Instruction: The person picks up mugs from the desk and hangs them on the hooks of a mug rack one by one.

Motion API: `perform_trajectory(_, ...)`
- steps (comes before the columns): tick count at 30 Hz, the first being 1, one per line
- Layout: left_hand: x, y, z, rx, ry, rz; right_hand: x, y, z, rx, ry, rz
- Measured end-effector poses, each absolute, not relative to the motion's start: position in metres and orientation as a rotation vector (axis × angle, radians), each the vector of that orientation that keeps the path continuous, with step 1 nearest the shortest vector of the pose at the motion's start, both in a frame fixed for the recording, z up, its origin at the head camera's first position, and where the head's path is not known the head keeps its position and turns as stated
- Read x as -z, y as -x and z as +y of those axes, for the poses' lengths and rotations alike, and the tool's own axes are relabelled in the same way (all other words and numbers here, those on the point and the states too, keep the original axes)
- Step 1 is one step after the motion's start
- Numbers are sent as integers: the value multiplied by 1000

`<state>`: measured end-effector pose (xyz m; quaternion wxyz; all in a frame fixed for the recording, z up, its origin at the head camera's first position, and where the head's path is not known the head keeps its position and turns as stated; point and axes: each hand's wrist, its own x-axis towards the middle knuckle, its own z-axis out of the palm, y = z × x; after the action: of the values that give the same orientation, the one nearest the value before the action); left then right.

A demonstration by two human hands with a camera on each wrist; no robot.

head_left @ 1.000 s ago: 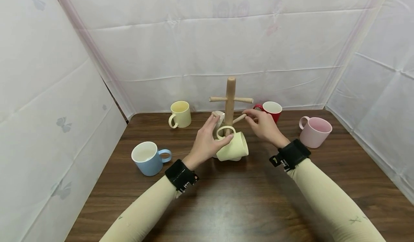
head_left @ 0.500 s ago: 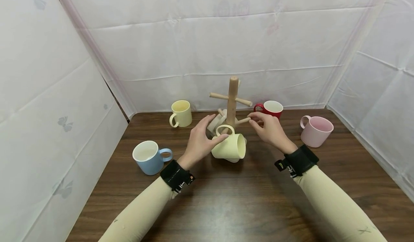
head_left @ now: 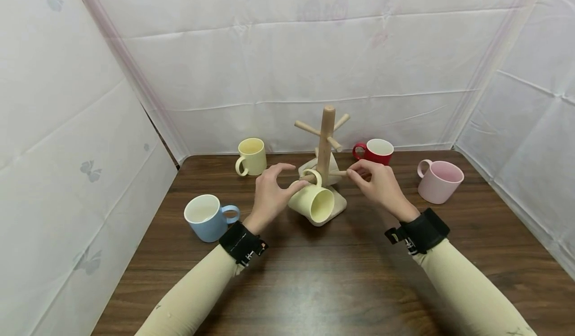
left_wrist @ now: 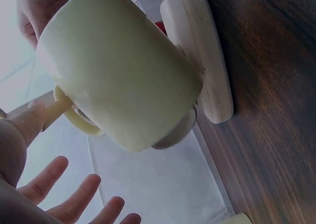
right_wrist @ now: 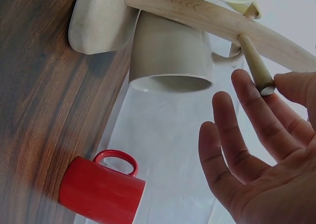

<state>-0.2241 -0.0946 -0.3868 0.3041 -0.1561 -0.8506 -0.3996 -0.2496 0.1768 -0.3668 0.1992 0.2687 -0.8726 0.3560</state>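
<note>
A wooden mug tree point(head_left: 326, 141) stands mid-table on a pale base point(head_left: 339, 207). A pale yellow mug point(head_left: 305, 198) hangs tilted by its handle on a lower front-left peg point(left_wrist: 58, 109), its mouth facing front-right. Behind the post hangs an off-white mug point(right_wrist: 170, 56). My left hand point(head_left: 271, 191) is beside the yellow mug, its thumb at that peg's end and its other fingers spread in the air. My right hand point(head_left: 377, 183) pinches the tip of the lower right peg point(right_wrist: 256, 68) between thumb and fingers.
A yellow mug point(head_left: 252, 157) and a blue mug point(head_left: 206, 221) stand on the left side of the wooden table point(head_left: 323, 286). To the right are a red mug point(right_wrist: 101, 192) and a pink mug point(head_left: 439, 183). White sheeting point(head_left: 287, 61) encloses the back and sides.
The mug tree has turned clockwise as seen from above. The hanging yellow mug has swung left, its mouth now more toward me. My left hand moved slightly left, my right hand slightly right.
</note>
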Motion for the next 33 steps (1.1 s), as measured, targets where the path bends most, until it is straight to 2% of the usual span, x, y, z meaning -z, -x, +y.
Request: perform_trajectory(33,382,238,-99,1025,294,-2288,379,210,143,-1189,-958,-2320)
